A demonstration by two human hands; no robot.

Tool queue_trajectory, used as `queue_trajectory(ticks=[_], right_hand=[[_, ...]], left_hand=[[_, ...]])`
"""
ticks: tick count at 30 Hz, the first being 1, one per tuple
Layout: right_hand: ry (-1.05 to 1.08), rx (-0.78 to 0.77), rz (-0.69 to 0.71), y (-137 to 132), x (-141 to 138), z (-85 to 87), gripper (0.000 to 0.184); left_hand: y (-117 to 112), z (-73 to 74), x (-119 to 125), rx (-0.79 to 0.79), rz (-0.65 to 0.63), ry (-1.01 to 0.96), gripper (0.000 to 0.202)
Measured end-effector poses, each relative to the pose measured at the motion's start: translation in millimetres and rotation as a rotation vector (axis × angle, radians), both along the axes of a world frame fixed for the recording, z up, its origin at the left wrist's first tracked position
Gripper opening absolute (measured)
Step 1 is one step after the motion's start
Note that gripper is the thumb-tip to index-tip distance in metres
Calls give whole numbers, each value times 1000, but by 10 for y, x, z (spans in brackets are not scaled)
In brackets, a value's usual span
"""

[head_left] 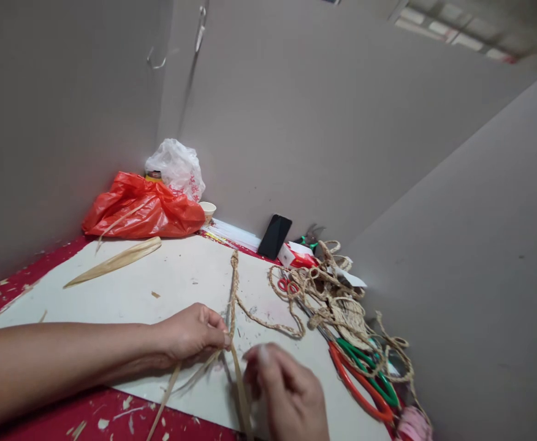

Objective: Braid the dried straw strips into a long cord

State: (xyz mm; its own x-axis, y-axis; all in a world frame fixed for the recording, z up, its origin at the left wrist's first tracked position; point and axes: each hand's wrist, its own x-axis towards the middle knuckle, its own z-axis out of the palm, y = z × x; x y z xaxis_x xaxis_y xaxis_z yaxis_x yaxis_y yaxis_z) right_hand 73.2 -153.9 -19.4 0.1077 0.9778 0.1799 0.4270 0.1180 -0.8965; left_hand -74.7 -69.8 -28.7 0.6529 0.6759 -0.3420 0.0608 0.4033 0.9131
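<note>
A narrow braid of straw-coloured plant fibre (pixel 233 294) runs up the white board, with a thin braided cord (pixel 268 323) leading off it to the right. My left hand (pixel 195 334) pinches the braid's lower end between thumb and fingers. Loose flat fibre strands (pixel 239 386) fan out below that pinch, toward me. Just right of the strands is my right hand (pixel 289 392), fingers curled and blurred by motion; whether it grips a strand cannot be made out. A dry husk leaf (pixel 114 262) lies farther up on the left.
Along the right lie a heap of braided cord (pixel 346 318), large scissors with orange and green handles (pixel 358 389) and small red-handled scissors (pixel 288 285). At the back are a phone (pixel 274 236), a paper cup (pixel 208 211) and a red plastic bag (pixel 144 211). Grey walls enclose the white board (pixel 195 263).
</note>
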Motion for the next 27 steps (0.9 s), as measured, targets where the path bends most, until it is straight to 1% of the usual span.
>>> queue_trajectory(ticks=[1, 2, 3, 5, 7, 9, 13, 15, 17, 19, 22, 24, 27], right_hand=[[87, -27, -89, 54, 35, 16, 36], [179, -77, -127, 110, 59, 16, 32], [273, -145, -117, 161, 71, 0, 32], [441, -343, 11, 232, 61, -62, 36], [536, -532, 159, 256, 32, -133, 38], [564, -619, 227, 259, 18, -174, 39], [563, -677, 301, 294, 75, -159, 38], [590, -722, 333, 320, 110, -144, 40], [661, -750, 332, 331, 124, -142, 40], [758, -768, 315, 318, 109, -152, 39], [853, -751, 251, 267, 48, -166, 32], [860, -713, 194, 234, -2, -169, 31], [825, -656, 122, 203, -67, -179, 36]], left_hand=[[7, 11, -5, -8, -10, -6, 18], [13, 18, -9, -13, -15, -11, 18], [16, 18, -10, -14, -20, -21, 18], [15, 2, -7, -2, -33, -50, 19], [11, -34, 3, 37, -26, -74, 20], [8, -73, 12, 78, -28, -87, 19], [21, -114, 12, 153, -95, -86, 20], [28, -110, 5, 219, -91, -40, 19], [24, -95, 2, 297, -77, 19, 16], [3, -76, 5, 344, -70, 66, 14], [-48, -41, 11, 338, -59, 138, 11], [-81, -9, 4, 355, -59, 176, 12], [-122, 48, -27, 482, -86, 242, 17]])
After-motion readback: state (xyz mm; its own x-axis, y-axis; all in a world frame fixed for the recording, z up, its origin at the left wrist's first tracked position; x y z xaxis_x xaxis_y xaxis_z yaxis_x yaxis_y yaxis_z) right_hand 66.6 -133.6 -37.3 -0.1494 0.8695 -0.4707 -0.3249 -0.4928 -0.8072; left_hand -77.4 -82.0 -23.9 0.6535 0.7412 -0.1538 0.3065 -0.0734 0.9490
